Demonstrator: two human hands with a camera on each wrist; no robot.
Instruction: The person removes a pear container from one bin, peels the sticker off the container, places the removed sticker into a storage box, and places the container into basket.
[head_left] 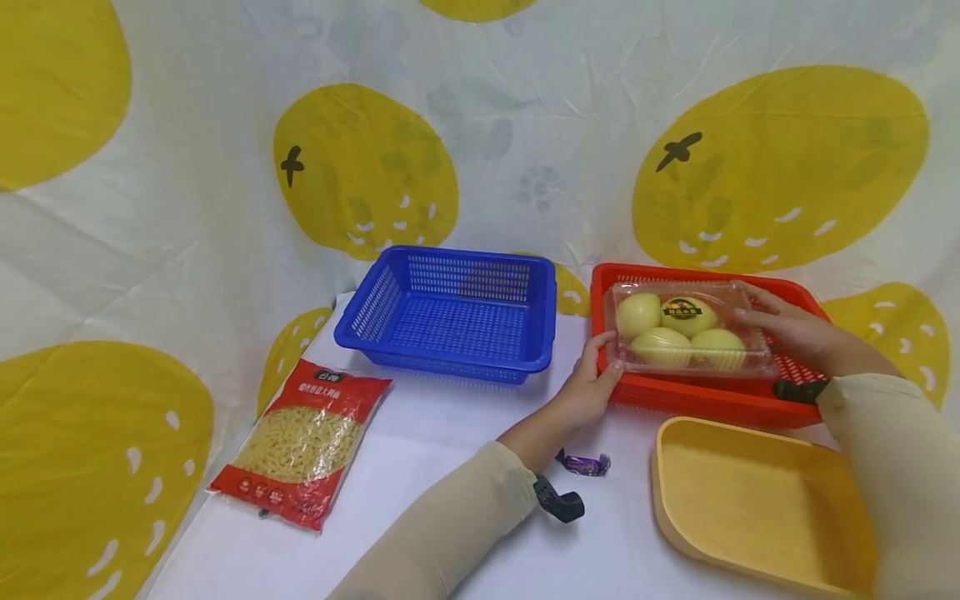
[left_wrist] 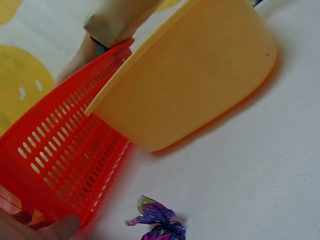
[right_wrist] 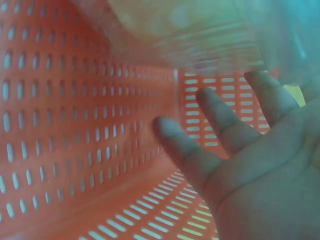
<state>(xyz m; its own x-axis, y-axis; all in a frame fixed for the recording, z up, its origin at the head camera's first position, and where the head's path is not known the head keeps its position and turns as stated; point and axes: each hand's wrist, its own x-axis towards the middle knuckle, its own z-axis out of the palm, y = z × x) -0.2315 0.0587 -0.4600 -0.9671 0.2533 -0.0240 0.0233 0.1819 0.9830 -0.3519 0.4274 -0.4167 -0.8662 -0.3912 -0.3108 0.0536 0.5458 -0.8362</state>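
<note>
A clear plastic box [head_left: 686, 358] of round pale-yellow fruit [head_left: 660, 346] with a dark label is held between both hands, at the opening of the red basket [head_left: 712, 408]. My left hand [head_left: 588, 387] grips the box's left end, its thumb near the basket's front rim. At the right end, my right hand [head_left: 787, 321] holds the box by its corner, thumb over the lid. In the right wrist view several fingers [right_wrist: 225, 120] spread beneath the box, inside the basket. The left wrist view catches only part of the left hand [left_wrist: 40, 230].
A blue basket [head_left: 450, 367] stands left of the red one. Farther left lies a red bag of pasta [head_left: 300, 442]. A purple wrapped candy [head_left: 587, 465] lies near the left forearm. The yellow bin [head_left: 750, 500] sits in front of the red basket, partly behind the right sleeve.
</note>
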